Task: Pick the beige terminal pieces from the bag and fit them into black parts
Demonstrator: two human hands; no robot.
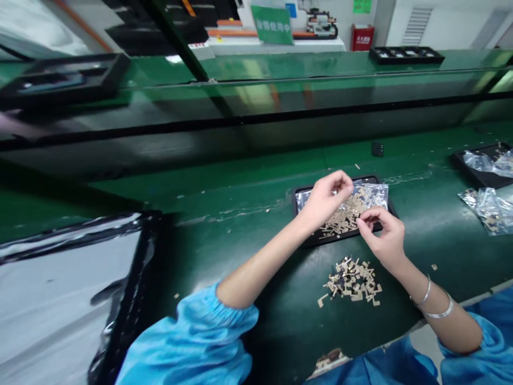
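Observation:
A black tray (320, 243) lies on the green bench with a clear plastic bag (379, 193) and many small beige pieces (344, 214) in it. Over the tray's left part hangs my left hand (326, 198), its fingers curled together in a pinch; whatever they hold is hidden. My right hand (385, 235) is at the tray's right front edge, thumb and forefinger closed at the tips. Any piece between them is too small to name. Just in front of the tray lies a loose pile of beige, L-shaped and flat pieces (355, 280), mixed with dark ones.
At the right are another black tray (487, 176) and a bag of small parts (491, 211). A small black object (377, 149) lies behind the main tray. A large black-rimmed, plastic-covered tray (136, 256) stands at left. A raised shelf (280, 69) crosses the back.

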